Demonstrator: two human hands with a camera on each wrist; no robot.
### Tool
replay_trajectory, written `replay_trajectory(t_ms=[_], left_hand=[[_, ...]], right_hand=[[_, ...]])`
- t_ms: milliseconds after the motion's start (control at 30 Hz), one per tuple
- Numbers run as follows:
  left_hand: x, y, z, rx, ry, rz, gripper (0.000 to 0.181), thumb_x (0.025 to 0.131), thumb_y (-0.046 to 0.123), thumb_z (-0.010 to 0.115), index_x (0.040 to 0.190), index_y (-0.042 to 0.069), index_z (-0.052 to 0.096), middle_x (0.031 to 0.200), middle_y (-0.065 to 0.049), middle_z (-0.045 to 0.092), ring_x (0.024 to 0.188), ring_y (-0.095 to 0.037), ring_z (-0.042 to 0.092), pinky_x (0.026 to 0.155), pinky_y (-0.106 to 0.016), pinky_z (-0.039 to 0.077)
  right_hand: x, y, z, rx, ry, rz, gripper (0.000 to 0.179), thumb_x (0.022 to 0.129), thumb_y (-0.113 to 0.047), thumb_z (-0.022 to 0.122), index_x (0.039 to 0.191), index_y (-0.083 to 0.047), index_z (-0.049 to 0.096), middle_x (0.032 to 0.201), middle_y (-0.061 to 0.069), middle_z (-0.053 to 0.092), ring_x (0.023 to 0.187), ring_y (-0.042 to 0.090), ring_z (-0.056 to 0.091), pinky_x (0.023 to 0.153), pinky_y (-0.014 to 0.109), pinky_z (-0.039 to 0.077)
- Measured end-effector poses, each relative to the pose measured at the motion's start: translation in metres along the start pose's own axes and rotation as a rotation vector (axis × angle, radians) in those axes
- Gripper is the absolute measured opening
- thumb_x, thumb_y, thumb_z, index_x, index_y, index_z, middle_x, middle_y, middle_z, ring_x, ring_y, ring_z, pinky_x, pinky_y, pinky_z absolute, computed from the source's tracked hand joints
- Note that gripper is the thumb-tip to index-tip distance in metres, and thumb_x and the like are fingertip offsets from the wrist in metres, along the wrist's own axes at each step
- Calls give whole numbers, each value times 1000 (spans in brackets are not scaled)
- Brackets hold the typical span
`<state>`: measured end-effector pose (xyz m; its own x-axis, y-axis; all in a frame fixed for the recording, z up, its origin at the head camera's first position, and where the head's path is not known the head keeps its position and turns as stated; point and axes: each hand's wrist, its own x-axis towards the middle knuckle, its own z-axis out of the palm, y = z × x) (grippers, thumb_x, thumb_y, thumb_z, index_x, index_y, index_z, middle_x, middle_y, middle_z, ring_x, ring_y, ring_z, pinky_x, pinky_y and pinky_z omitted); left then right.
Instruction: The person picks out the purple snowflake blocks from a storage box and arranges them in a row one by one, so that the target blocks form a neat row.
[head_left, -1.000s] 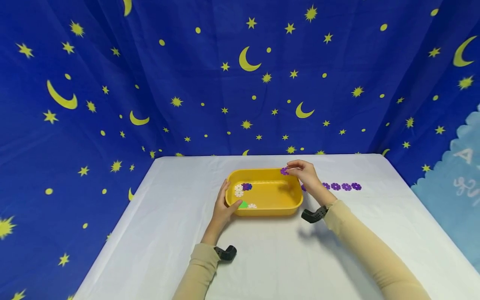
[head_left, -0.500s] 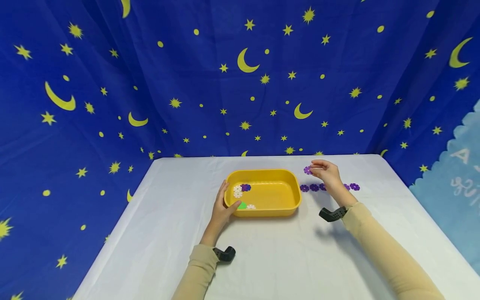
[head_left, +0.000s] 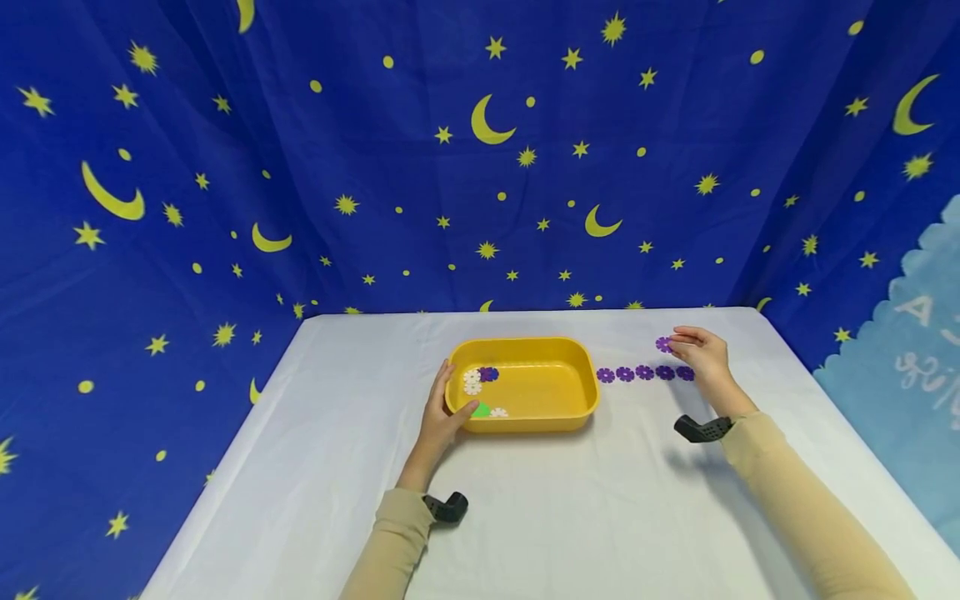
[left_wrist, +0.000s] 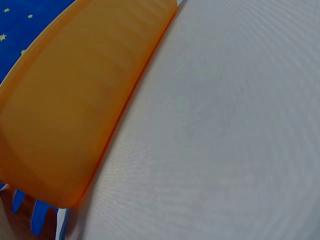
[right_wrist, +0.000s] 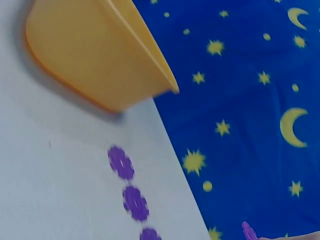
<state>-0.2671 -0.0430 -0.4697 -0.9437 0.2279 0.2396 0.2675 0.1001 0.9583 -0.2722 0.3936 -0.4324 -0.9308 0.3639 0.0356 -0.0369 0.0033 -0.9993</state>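
Note:
In the head view a yellow plastic tub (head_left: pixel 528 424) stands on the white-covered table. My left hand (head_left: pixel 437 421) grips its left end, thumb over the rim and fingers along the outer wall. The left wrist view shows the tub's side wall (left_wrist: pixel 70 100) with fingers (left_wrist: pixel 22 215) at its end. Farther right, my right hand (head_left: pixel 707 360) pinches a purple flower-shaped disc (head_left: pixel 663 344) between thumb and fingertips, above a row of similar purple discs (head_left: pixel 625 374). That hand covers the row's right end. The right wrist view catches the held disc (right_wrist: pixel 248 231) at its bottom edge.
Inside the tub, along its left side, lie white flower discs (head_left: pixel 472 382), a dark purple one (head_left: pixel 489 374) and a green piece (head_left: pixel 482 409). A blue curtain (head_left: pixel 420 167) with yellow moons and stars hangs behind the table (head_left: pixel 555 508).
My right hand has carried the purple disc from over the tub's back right corner rightward along the row, uncovering the row's left part. My left hand keeps hold of the tub.

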Motion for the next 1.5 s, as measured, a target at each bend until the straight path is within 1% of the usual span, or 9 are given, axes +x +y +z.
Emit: replay_trajectory(t_ms=[100,233,467,767,967,1100,1200,1367,1500], left_hand=[[-1,0,0,11,0,-10,75,87,8,65,150,5,25,162,-9,8,150,-29,9,122,-45,14],[-1,0,0,12,0,-14,75,87,9,65,150,6,25,162,-9,8,150,-28,9,122,-45,14],[0,1,0,18,3,-22,76,87,14,66,150,7,25,162,-7,8,150,-28,9,122,-44,14],[-2,1,0,33,4,-20,76,87,13,66,150,6,25,162,-10,8,150,-30,9,122,-45,13],[-1,1,0,26,4,-14,75,86,7,65,150,5,25,162,-10,9,150,-30,10,122,-46,14],[0,0,0,4,6,-6,75,86,5,64,150,3,25,162,-12,8,149,-32,11,121,-46,15],[-1,-1,0,8,4,6,76,85,6,65,149,2,25,162,-13,9,149,-33,10,121,-47,15],[-2,-1,0,22,-1,3,76,85,8,65,150,2,25,162,-13,8,149,-33,10,121,-48,15],[-2,1,-1,44,1,2,75,86,8,65,150,4,25,162,-12,8,149,-33,10,121,-48,15]], right_hand=[[1,3,-11,77,41,-8,24,88,11,53,97,-11,55,72,-16,64,69,-6,62,65,9,54],[3,8,-25,75,113,3,28,87,11,54,89,-17,57,67,-17,64,64,-7,61,61,9,53],[5,17,-46,150,246,61,37,84,15,53,76,-21,59,61,-14,63,57,-4,59,55,11,53],[5,25,-66,87,399,107,45,79,17,54,62,-24,57,49,-17,57,46,-6,55,48,8,49],[8,34,-74,-41,437,188,21,80,11,59,87,-9,61,51,-16,57,46,-6,54,49,8,49],[9,36,-74,-133,451,222,24,82,6,58,105,-1,60,53,-22,49,51,-9,49,50,5,46],[7,38,-73,-186,479,242,25,84,1,59,108,-2,61,60,-22,45,62,-8,46,56,4,44],[2,41,-74,-205,554,228,14,85,-6,56,89,-17,63,62,-25,42,75,-6,41,80,10,43],[1,39,-73,-170,595,190,27,85,-6,52,70,-28,55,56,-27,42,68,-7,42,75,10,42]])
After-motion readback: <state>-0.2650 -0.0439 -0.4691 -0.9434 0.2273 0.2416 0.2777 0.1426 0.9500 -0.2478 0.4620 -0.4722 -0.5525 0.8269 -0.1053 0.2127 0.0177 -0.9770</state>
